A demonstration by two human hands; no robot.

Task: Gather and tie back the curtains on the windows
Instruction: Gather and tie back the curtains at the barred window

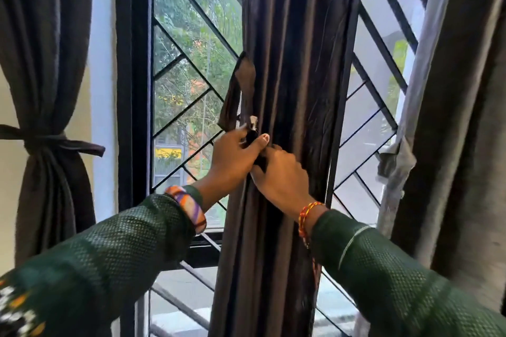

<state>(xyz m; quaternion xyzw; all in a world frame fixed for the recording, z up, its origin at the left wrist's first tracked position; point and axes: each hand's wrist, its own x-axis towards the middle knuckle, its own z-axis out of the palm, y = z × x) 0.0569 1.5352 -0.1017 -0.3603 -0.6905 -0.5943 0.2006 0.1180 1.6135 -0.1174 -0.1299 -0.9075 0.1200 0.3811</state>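
Note:
A dark brown curtain (290, 68) hangs gathered in a narrow column at the middle of the window. A brown fabric tie-back strap (242, 90) loops up on the curtain's left side. My left hand (232, 159) pinches the strap's lower end with thumb and fingers. My right hand (282, 175) sits just below and to the right, fingers curled on the strap and the curtain folds. The two hands touch each other at the strap.
At the far left another dark curtain (46, 44) is bound by a knotted tie (54, 142). A third curtain (462, 117) with a pale lining hangs loose at the right. Black window bars (191, 107) in diagonal patterns stand behind, with trees outside.

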